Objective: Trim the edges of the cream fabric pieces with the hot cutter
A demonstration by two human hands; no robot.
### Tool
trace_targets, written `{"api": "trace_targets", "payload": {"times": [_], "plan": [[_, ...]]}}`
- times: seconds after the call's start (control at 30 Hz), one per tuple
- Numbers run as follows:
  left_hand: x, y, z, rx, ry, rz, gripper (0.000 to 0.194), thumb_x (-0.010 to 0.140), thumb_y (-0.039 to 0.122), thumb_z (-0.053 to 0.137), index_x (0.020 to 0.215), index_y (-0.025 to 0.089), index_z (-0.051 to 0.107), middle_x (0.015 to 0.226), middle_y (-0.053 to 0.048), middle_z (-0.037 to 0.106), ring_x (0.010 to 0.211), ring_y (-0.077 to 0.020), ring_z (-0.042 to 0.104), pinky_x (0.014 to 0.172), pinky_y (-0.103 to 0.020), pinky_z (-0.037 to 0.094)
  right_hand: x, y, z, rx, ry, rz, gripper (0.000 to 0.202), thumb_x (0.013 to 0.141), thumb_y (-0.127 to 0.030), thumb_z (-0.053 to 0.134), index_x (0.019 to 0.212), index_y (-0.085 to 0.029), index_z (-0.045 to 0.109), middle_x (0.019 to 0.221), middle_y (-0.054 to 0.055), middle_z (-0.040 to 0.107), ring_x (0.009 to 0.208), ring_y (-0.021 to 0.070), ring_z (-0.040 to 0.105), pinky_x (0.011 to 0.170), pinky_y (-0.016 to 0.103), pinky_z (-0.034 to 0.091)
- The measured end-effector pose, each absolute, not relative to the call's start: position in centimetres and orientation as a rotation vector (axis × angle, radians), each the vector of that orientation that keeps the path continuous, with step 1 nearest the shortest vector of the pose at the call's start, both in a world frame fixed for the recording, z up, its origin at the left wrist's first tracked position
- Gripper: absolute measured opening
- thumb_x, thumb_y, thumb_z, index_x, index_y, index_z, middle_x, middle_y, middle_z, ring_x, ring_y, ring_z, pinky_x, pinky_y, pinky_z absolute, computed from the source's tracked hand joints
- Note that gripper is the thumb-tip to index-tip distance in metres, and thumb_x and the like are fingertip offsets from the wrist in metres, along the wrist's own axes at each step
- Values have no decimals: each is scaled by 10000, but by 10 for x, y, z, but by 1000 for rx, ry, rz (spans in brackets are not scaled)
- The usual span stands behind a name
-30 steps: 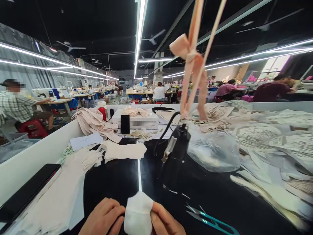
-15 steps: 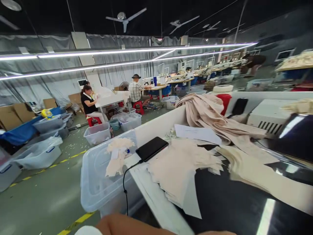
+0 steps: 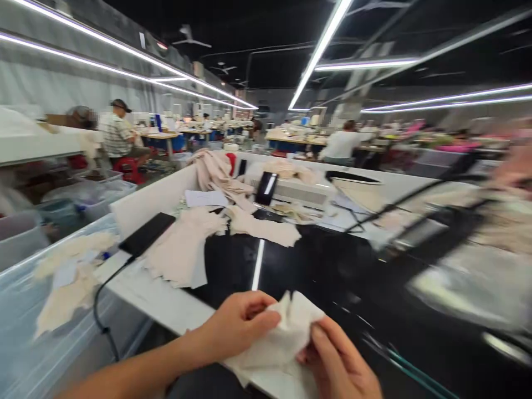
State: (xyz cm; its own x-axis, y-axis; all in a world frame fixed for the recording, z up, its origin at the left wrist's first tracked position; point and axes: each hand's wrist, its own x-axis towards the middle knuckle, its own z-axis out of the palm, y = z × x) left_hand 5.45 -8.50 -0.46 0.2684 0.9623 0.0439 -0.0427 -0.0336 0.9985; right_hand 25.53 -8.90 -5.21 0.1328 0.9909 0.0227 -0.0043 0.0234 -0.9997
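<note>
My left hand (image 3: 236, 327) and my right hand (image 3: 338, 363) both grip a small crumpled piece of white fabric (image 3: 282, 346) at the near edge of the black worktable (image 3: 324, 271). The left fingers pinch its upper left part, the right fingers hold its right side. A stack of cream fabric pieces (image 3: 178, 252) lies on the table to the left of my hands. Teal thread snips (image 3: 409, 366) lie blurred on the table to the right.
A black phone (image 3: 146, 234) on a cable rests on the white table rim. A clear bin (image 3: 50, 299) with fabric scraps stands at the left. A black corded tool (image 3: 440, 238) and a plastic bag (image 3: 465, 282) are blurred at right. People sit at tables behind.
The view has swung from the left aisle back to the table. Both hands are in sight again, holding a white fabric piece, now crumpled rather than folded flat.
</note>
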Motion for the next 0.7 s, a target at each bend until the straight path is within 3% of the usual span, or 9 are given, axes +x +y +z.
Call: {"api": "trace_targets", "payload": {"times": [0.1,0.17,0.27,0.4,0.7], "plan": [[63,-94,2,955,772,951,624,784,659,917,1095,144,753,912,-50,756,796,-171,667,743,-242,482,257,-114,-32,-1156,-1022,1116,578,829,-704,813,1136,-217,859,738,56,750,644,230,664,678,346,595],[72,-102,10,816,653,900,668,733,631,978,1109,130,746,962,-82,764,816,-172,682,784,-253,503,247,-122,-24,-1098,-979,1122,580,831,-701,816,1131,-207,854,830,70,778,631,205,635,653,331,586],[83,-113,21,753,579,851,663,702,563,1029,1088,91,768,944,-111,764,766,-160,671,784,-264,519,239,-134,-20,-1081,-865,1098,563,828,-682,834,1135,-209,851,891,72,785,601,172,586,644,323,577],[90,-116,26,730,641,852,620,654,524,1065,996,84,792,880,-119,774,750,-177,687,789,-281,548,243,-150,-21,-1086,-785,1069,531,825,-656,848,1120,-215,846,807,29,731,585,160,567,664,324,578],[96,-115,28,778,640,816,614,672,518,1057,1029,84,809,894,-132,790,748,-185,694,765,-287,565,251,-164,-14,-1048,-742,1107,530,815,-651,873,1127,-224,854,792,18,721,623,166,637,681,302,584]]}}
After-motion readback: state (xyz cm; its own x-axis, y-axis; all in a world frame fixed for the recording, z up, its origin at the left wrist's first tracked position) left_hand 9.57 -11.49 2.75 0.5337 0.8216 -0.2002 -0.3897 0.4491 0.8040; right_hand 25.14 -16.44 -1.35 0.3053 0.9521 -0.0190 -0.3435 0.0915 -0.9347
